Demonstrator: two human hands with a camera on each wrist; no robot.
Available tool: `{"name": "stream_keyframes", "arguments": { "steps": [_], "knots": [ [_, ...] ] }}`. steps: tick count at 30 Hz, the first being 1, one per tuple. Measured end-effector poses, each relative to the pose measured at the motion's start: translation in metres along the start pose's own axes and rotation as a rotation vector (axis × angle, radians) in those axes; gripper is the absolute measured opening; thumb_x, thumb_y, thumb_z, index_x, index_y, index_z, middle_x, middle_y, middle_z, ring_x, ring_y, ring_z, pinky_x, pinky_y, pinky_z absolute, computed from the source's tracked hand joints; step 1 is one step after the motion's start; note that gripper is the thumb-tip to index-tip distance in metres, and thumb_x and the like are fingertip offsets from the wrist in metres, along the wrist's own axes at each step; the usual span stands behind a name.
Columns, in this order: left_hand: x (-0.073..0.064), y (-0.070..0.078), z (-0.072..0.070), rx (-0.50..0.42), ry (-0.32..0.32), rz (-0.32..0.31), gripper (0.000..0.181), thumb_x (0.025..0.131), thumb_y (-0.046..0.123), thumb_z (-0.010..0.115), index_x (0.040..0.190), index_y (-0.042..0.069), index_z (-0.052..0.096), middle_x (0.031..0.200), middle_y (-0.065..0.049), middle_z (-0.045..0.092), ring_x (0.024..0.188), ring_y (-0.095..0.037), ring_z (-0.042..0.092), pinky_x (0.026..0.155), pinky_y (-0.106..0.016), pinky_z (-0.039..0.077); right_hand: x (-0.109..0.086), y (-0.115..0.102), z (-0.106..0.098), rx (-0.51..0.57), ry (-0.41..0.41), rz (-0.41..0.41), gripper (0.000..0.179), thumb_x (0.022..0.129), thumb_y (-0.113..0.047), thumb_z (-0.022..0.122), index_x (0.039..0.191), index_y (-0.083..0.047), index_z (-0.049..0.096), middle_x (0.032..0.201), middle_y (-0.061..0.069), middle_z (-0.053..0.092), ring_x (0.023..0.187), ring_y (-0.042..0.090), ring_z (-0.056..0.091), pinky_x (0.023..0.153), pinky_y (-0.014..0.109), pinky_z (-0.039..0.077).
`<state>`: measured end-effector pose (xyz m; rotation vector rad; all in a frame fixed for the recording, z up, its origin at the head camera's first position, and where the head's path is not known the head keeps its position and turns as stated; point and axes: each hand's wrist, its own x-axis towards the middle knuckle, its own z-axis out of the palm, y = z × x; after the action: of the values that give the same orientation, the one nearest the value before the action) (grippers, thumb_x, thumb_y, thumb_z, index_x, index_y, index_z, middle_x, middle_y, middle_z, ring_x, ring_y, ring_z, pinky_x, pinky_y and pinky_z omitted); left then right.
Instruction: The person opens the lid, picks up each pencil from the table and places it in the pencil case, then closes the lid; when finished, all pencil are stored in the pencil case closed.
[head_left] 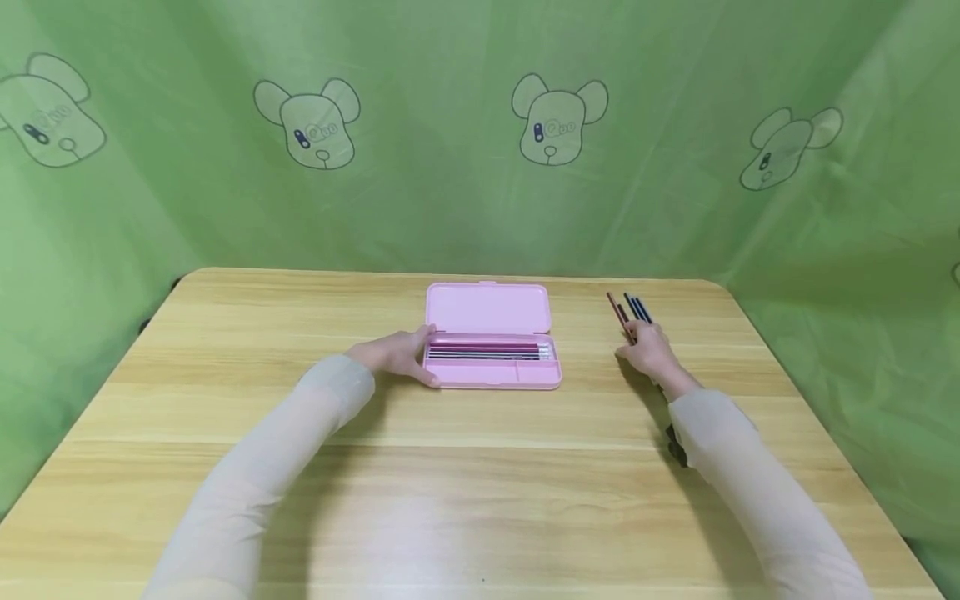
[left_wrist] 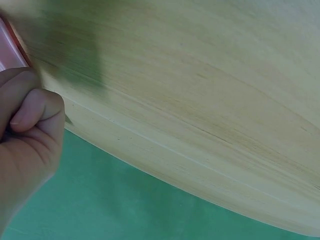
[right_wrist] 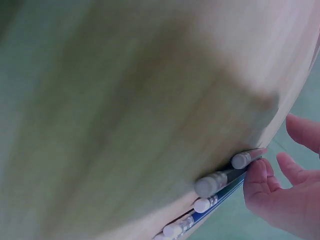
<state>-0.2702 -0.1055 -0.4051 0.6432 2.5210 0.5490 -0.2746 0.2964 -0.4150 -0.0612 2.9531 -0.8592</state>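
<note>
A pink pencil case (head_left: pixel 493 386) lies with its lid (head_left: pixel 487 308) raised at the back. Several pencils (head_left: pixel 483 351), maroon and dark with pale eraser ends, lie side by side in its rear compartment. My left hand (head_left: pixel 401 352) holds the case's left end, thumb at the front corner and fingers toward the hinge side. To the right, my right hand (head_left: pixel 651 354) reaches over several loose pencils (head_left: pixel 637 308), reddish and dark blue. In the right wrist view its fingertips (right_wrist: pixel 256 182) touch the pencils near their eraser ends (right_wrist: pixel 202 205), with the thumb held apart.
The wooden table (head_left: pixel 480 475) has rounded far corners. A green curtain (head_left: pixel 450 208) printed with bear heads hangs behind it and along the sides. A dark object (head_left: pixel 677 447) shows at the right wrist.
</note>
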Motion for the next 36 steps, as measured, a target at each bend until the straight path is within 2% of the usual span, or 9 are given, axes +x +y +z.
{"name": "stream_keyframes", "arguments": {
  "steps": [6,13,17,20,23,26,31,36],
  "knots": [
    [-0.0004,0.0013,0.0002,0.010,0.002,0.001,0.103,0.076,0.041,0.071,0.145,-0.001,0.006,0.144,-0.026,0.027,0.131,-0.037,0.030,0.110,-0.043,0.022,-0.0017,-0.0021,-0.0006,-0.032,-0.013,0.014,0.057,0.083,-0.001,0.056,0.130,0.020,0.029,0.117,0.040,0.038,0.108,0.049,0.039,0.094,0.056,0.036],
    [0.0005,0.0005,0.0004,0.006,0.005,-0.003,0.103,0.076,0.042,0.071,0.144,-0.001,0.007,0.143,-0.027,0.028,0.130,-0.037,0.031,0.110,-0.042,0.023,-0.0012,-0.0014,-0.0006,-0.144,-0.040,-0.044,0.058,0.087,-0.006,0.058,0.129,0.022,0.029,0.118,0.041,0.041,0.113,0.051,0.038,0.096,0.057,0.034],
    [0.0007,-0.0001,0.0004,0.008,0.011,-0.002,0.103,0.076,0.042,0.071,0.144,-0.001,0.008,0.143,-0.026,0.029,0.130,-0.036,0.031,0.110,-0.042,0.023,-0.0003,-0.0010,-0.0005,-0.182,-0.055,-0.042,0.056,0.087,-0.008,0.058,0.127,0.021,0.032,0.123,0.040,0.040,0.116,0.051,0.036,0.098,0.057,0.033],
    [0.0000,0.0004,0.0001,0.013,0.012,0.001,0.103,0.076,0.042,0.071,0.144,-0.001,0.007,0.142,-0.026,0.029,0.130,-0.036,0.031,0.110,-0.042,0.023,0.0009,-0.0001,-0.0007,-0.194,-0.055,-0.052,0.050,0.087,-0.008,0.059,0.123,0.021,0.039,0.117,0.038,0.047,0.110,0.049,0.043,0.094,0.056,0.037],
    [-0.0001,0.0009,0.0004,0.015,0.009,0.002,0.103,0.076,0.043,0.071,0.144,-0.001,0.007,0.142,-0.027,0.030,0.130,-0.036,0.032,0.110,-0.042,0.023,0.0018,0.0012,-0.0004,-0.194,-0.055,-0.063,0.041,0.086,-0.008,0.059,0.114,0.019,0.047,0.106,0.034,0.054,0.099,0.045,0.051,0.085,0.053,0.043],
    [0.0002,0.0010,0.0005,0.012,0.006,0.001,0.104,0.075,0.043,0.071,0.144,-0.001,0.007,0.141,-0.028,0.030,0.130,-0.037,0.032,0.110,-0.042,0.023,0.0022,0.0014,-0.0002,-0.181,-0.057,-0.060,0.037,0.086,-0.007,0.059,0.111,0.018,0.048,0.100,0.032,0.057,0.093,0.043,0.054,0.081,0.050,0.046],
    [0.0005,0.0011,0.0003,0.006,0.003,0.003,0.105,0.075,0.042,0.071,0.144,-0.002,0.006,0.140,-0.030,0.031,0.129,-0.037,0.032,0.110,-0.042,0.023,0.0011,-0.0023,-0.0006,-0.131,-0.076,-0.027,0.041,0.087,-0.003,0.056,0.119,0.018,0.043,0.108,0.034,0.055,0.101,0.045,0.052,0.089,0.051,0.044],
    [-0.0002,0.0008,0.0000,0.000,0.003,0.001,0.104,0.076,0.042,0.071,0.144,-0.001,0.006,0.142,-0.028,0.029,0.130,-0.037,0.031,0.110,-0.042,0.022,0.0003,-0.0041,-0.0007,-0.094,-0.083,-0.032,0.038,0.086,0.002,0.053,0.120,0.017,0.044,0.108,0.034,0.055,0.100,0.045,0.053,0.089,0.050,0.044]
  ]
}}
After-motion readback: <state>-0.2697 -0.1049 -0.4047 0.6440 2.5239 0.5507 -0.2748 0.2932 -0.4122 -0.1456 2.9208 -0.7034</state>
